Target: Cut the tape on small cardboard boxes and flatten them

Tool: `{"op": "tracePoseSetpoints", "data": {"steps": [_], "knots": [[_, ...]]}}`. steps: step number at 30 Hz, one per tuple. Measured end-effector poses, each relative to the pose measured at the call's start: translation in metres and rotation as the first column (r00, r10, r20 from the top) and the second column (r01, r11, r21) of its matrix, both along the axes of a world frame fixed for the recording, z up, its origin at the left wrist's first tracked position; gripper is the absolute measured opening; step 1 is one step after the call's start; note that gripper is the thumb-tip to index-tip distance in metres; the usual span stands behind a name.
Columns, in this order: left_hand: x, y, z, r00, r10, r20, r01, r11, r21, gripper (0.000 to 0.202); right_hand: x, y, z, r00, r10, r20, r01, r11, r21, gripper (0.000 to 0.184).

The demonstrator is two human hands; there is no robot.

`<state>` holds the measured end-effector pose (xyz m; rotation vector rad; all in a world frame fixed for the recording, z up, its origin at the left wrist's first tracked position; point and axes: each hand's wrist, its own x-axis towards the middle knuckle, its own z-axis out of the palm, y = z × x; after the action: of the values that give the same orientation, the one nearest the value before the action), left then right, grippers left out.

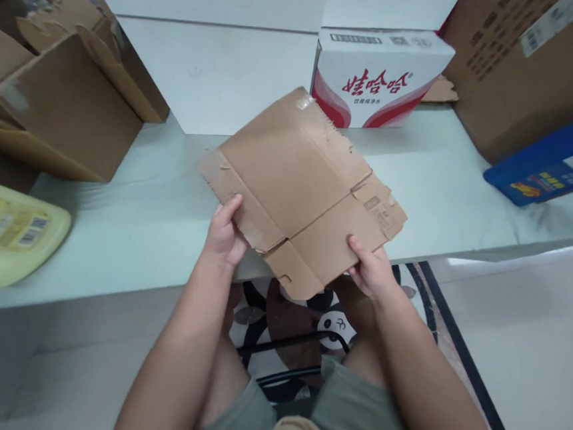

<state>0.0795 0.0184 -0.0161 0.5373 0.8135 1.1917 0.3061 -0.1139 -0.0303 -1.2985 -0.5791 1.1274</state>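
A flattened brown cardboard box [294, 175] is held tilted over the front edge of the pale green tabletop [155, 230]. Its edges look torn, fold lines cross it, and a printed label shows on the right flap. My left hand [225, 233] grips the left flap, thumb on top and fingers hidden beneath. On the lower right edge, my right hand [369, 266] pinches the cardboard the same way, its fingers mostly underneath.
White boxes [218, 75] and a white-and-red carton [378, 79] stand behind. Opened brown boxes [70, 102] and a yellow bottle [8, 237] are at left. A large brown box [530, 69] and a blue package [552, 164] are at right. Below lies a patterned mat [302, 323].
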Motion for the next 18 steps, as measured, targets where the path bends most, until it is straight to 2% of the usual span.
{"op": "tracePoseSetpoints", "data": {"steps": [2, 5, 8, 10, 12, 14, 15, 17, 18], "knots": [[0.000, 0.000, 0.007, 0.995, -0.061, 0.073, 0.062, 0.998, -0.013, 0.030, 0.011, -0.006, 0.007, 0.991, -0.133, 0.017, 0.132, 0.991, 0.018, 0.065], [-0.003, 0.000, 0.014, 0.985, -0.114, 0.131, 0.116, 0.993, -0.010, 0.030, 0.050, -0.027, 0.022, 0.928, -0.360, 0.093, 0.363, 0.932, -0.012, 0.066], [-0.007, 0.000, 0.016, 0.976, -0.175, 0.129, 0.176, 0.984, 0.004, 0.029, 0.094, -0.058, 0.042, 0.872, -0.456, 0.179, 0.467, 0.884, -0.025, 0.068], [-0.008, 0.000, 0.016, 0.970, -0.207, 0.125, 0.206, 0.978, 0.018, 0.027, 0.119, -0.075, 0.057, 0.816, -0.507, 0.278, 0.526, 0.850, 0.007, 0.057], [-0.008, -0.001, 0.014, 0.969, -0.217, 0.121, 0.216, 0.976, 0.023, 0.026, 0.143, -0.079, 0.073, 0.733, -0.521, 0.439, 0.564, 0.825, 0.038, 0.036], [-0.007, 0.000, 0.013, 0.969, -0.219, 0.118, 0.218, 0.976, 0.022, 0.026, 0.173, -0.062, 0.090, 0.638, -0.523, 0.566, 0.586, 0.806, 0.084, 0.025], [-0.007, 0.001, 0.013, 0.969, -0.217, 0.119, 0.216, 0.976, 0.020, 0.027, 0.192, -0.044, 0.100, 0.598, -0.533, 0.599, 0.592, 0.797, 0.118, 0.022], [-0.006, 0.003, 0.012, 0.970, -0.212, 0.121, 0.212, 0.977, 0.015, 0.029, 0.234, 0.006, 0.119, 0.568, -0.491, 0.661, 0.501, 0.843, 0.196, 0.015], [-0.006, 0.005, 0.012, 0.970, -0.211, 0.120, 0.211, 0.977, 0.013, 0.029, 0.256, 0.035, 0.127, 0.586, -0.479, 0.653, 0.460, 0.861, 0.219, 0.021]]}}
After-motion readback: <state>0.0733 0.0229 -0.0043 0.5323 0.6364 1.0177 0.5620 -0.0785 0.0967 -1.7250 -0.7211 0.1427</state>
